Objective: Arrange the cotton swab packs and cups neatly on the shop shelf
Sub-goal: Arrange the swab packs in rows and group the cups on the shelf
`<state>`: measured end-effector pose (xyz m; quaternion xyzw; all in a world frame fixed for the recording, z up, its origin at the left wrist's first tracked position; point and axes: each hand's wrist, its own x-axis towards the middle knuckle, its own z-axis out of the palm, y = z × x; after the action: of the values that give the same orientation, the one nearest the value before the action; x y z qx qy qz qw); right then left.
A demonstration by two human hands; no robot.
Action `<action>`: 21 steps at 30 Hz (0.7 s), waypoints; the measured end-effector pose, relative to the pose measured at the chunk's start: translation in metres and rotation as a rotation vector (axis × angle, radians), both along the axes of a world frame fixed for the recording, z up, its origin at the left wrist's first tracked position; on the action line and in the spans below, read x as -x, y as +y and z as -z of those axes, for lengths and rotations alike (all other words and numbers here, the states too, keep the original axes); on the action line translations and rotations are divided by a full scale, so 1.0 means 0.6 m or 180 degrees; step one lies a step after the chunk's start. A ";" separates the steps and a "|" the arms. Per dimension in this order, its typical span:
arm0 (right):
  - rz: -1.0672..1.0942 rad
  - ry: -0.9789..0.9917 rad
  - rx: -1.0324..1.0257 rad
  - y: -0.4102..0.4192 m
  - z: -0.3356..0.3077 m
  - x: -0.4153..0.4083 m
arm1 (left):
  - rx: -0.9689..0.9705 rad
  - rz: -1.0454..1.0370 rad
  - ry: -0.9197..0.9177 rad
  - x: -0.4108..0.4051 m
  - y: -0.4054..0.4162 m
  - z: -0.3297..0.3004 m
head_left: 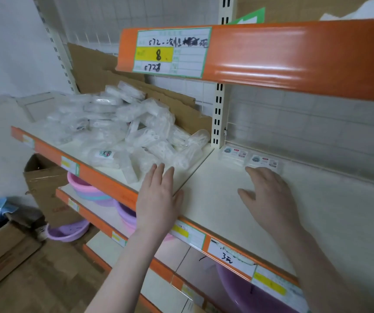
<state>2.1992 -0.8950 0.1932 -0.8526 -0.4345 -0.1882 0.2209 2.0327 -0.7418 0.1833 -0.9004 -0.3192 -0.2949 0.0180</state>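
Observation:
A loose heap of clear cotton swab packs [136,129] lies on the left section of the cream shelf [226,199]. Two flat packs lie side by side at the back of the right section, one [234,153] near the upright and one [265,162] to its right. My left hand [159,197] lies flat with straight fingers at the shelf's front, its fingertips close to the heap. My right hand [269,195] rests palm down on the shelf, fingertips touching the near edge of the right-hand flat pack. No cups can be made out.
An orange-edged upper shelf [272,55] with a price label overhangs close above. Torn cardboard [159,96] stands behind the heap. Purple and pink basins [86,188] sit on lower shelves, and cardboard boxes [3,249] stand on the floor at left.

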 end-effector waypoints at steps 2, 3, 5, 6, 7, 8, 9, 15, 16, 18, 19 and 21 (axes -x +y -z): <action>-0.0079 0.0047 -0.0068 -0.001 0.009 0.022 | 0.0003 -0.0100 -0.0047 0.018 -0.002 -0.002; -0.0114 0.0080 -0.0082 -0.001 0.012 0.031 | 0.0026 -0.0140 -0.0046 0.027 -0.003 -0.002; -0.0146 0.0170 -0.0080 0.004 0.016 0.043 | 0.0082 -0.0208 -0.0068 0.044 -0.001 -0.004; -0.0149 0.0224 -0.0066 0.009 0.016 0.048 | 0.0097 -0.0238 -0.0090 0.052 0.002 -0.005; -0.0152 0.0270 -0.0043 0.014 0.016 0.053 | 0.0106 -0.0268 -0.0105 0.060 0.005 -0.005; -0.0160 0.0305 -0.0014 0.020 0.015 0.058 | 0.0111 -0.0295 -0.0116 0.067 0.009 -0.005; -0.0171 0.0327 0.0016 0.025 0.012 0.063 | 0.0122 -0.0319 -0.0142 0.073 0.014 -0.005; -0.0173 0.0460 0.0032 0.075 -0.001 0.096 | 0.0167 -0.0339 -0.0381 0.110 0.070 -0.006; -0.0178 0.0444 0.0004 0.088 -0.002 0.104 | 0.0182 -0.0316 -0.0416 0.118 0.084 -0.007; -0.0183 0.0406 -0.0031 0.118 -0.005 0.122 | 0.0193 -0.0252 -0.0483 0.135 0.116 -0.011; -0.0199 0.0369 -0.0067 0.134 -0.006 0.131 | 0.0196 -0.0205 -0.0513 0.145 0.133 -0.012; -0.0232 0.0345 -0.0135 0.168 -0.011 0.148 | 0.0218 -0.0112 -0.0506 0.163 0.170 -0.015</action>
<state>2.1104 -0.7940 0.1996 -0.8403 -0.4487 -0.1428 0.2688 1.9350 -0.6401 0.1921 -0.8685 -0.3454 -0.3541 -0.0331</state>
